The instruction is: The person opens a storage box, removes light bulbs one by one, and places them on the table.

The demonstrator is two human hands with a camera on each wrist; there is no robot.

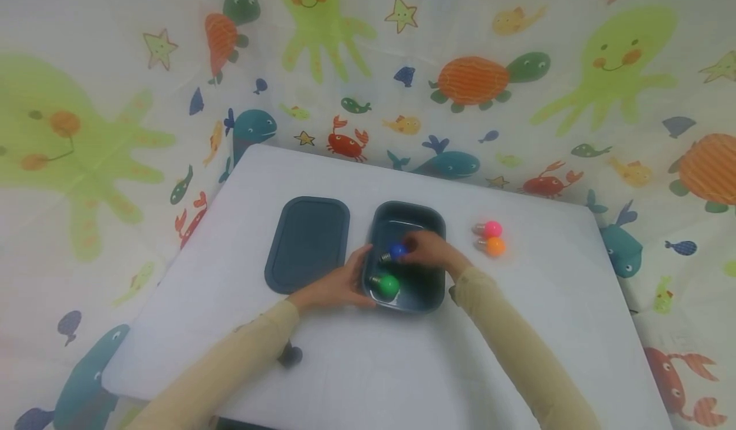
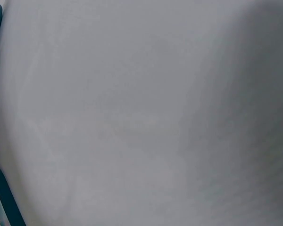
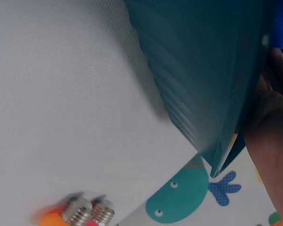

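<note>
From my end, biggest first: sea-animal curtain (image 1: 368, 66) at the back, then the white table (image 1: 201, 270), then the open dark box (image 1: 422, 289) near the middle, and a flat lid (image 1: 310, 238) lying off it, just to its left. My left hand (image 1: 339, 284) is fairly wide, fingers apart and loose, set against the box's left side, probably to steady it; the left wrist view is nearly all tabletop, so no help on how firm that contact is. My right hand (image 1: 431, 251) reaches in over the right rim, narrow, pinching the blue bulb (image 1: 397, 251) with its metal base pointing left. Can't tell if that bulb touches the floor of the box. Green bulb (image 1: 389, 285) sits inside at the near left, base also left. Pink bulb (image 1: 492, 229) and orange bulb (image 1: 494, 246) lie on the table right of the box, side by side, pink the farther; touching or not, can't tell. I'd call the step placing blue beside green, so roughly midway through loading. Next move, my guess: lower blue gently, loosen the fingertips, lift clear of the rim, go right for orange or pink. Risk: round glass may roll into green if let go high. Lid probably comes last.
</note>
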